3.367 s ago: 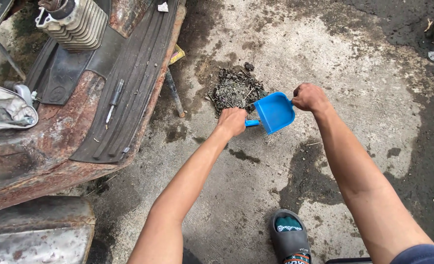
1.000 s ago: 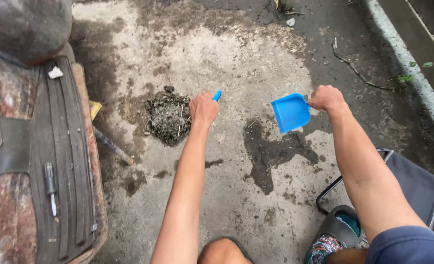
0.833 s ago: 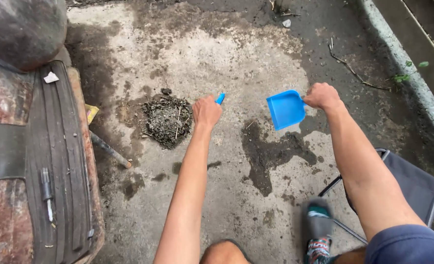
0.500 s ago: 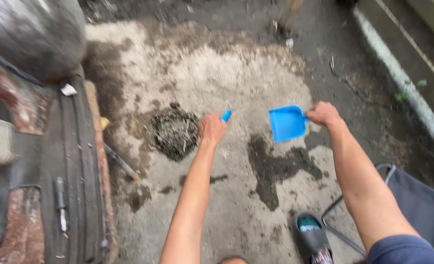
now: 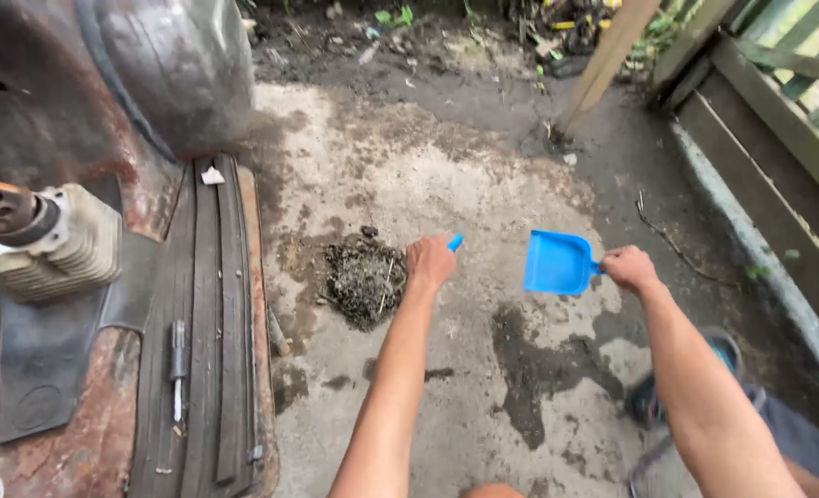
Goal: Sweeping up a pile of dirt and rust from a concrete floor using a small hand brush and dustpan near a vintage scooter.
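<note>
The right hand (image 5: 628, 268) grips a blue dustpan (image 5: 558, 263) off the floor; the left hand (image 5: 430, 261) is fisted round a blue brush handle (image 5: 455, 243) beside the debris pile (image 5: 364, 282).

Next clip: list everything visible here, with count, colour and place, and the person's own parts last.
debris pile: one, grey-brown, on the concrete beside the left hand
dustpan: one, blue, held above the concrete
brush handle: one, blue tip showing from the left fist
rusty vehicle body: one, brown-black, left side
finned engine cylinder: one, pale grey, on that body
wooden fence: one, green-brown, upper right
left hand: fisted on the brush handle
right hand: gripping the dustpan
</note>
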